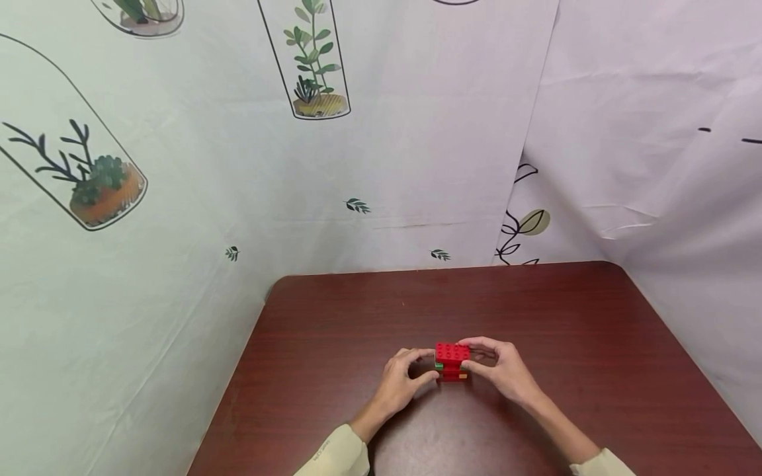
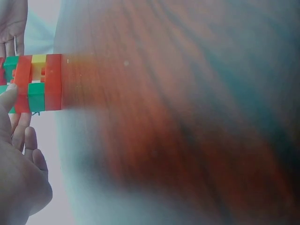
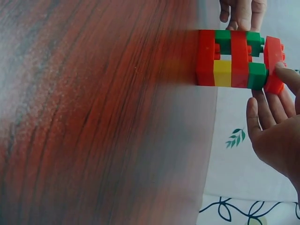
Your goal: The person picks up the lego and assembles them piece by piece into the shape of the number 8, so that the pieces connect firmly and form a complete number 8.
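Observation:
A stack of toy building bricks [image 1: 452,373] stands on the table between both hands. In the right wrist view it has a red bottom brick [image 3: 205,58], a yellow brick [image 3: 222,73], a red middle brick [image 3: 239,61] and green bricks [image 3: 257,75]. My right hand [image 1: 506,373] pinches a red top brick [image 3: 272,65], thumb on the near side and fingers behind. That brick sits slightly tilted, with a narrow gap to the green ones. My left hand [image 1: 397,385] holds the stack from the left, its thumb [image 2: 8,97] near the middle brick.
The dark red-brown wooden table [image 1: 333,311] has rounded far corners. Pale cloth printed with plants [image 1: 417,165] hangs behind it and along both sides.

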The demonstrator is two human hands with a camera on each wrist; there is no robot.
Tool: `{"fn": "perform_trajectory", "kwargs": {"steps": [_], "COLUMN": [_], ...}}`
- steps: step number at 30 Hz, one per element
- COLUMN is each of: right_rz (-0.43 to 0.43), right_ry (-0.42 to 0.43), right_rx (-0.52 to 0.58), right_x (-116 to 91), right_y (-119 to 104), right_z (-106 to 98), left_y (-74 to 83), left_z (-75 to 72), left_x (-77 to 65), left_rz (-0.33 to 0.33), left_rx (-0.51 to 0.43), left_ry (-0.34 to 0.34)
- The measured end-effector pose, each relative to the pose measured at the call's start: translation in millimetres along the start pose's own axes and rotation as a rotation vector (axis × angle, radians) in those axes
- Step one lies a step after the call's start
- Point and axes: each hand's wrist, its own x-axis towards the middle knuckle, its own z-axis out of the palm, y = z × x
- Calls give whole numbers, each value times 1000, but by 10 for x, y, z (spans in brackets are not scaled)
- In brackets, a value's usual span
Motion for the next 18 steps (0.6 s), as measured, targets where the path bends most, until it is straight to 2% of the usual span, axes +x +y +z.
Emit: {"fn": "perform_trajectory", "kwargs": {"steps": [7, 18], "right_rz": [-16, -96], "right_ry": [-18, -1], "right_rx": [-5, -120], "right_x": [0, 25], "right_y": [41, 102], "right_z": [-8, -46], "left_y": [0, 7], "left_z": [8, 15], "left_x": [3, 2], "left_rz": [-6, -22], "left_rx": [2, 5], "left_ry": [-5, -9]}}
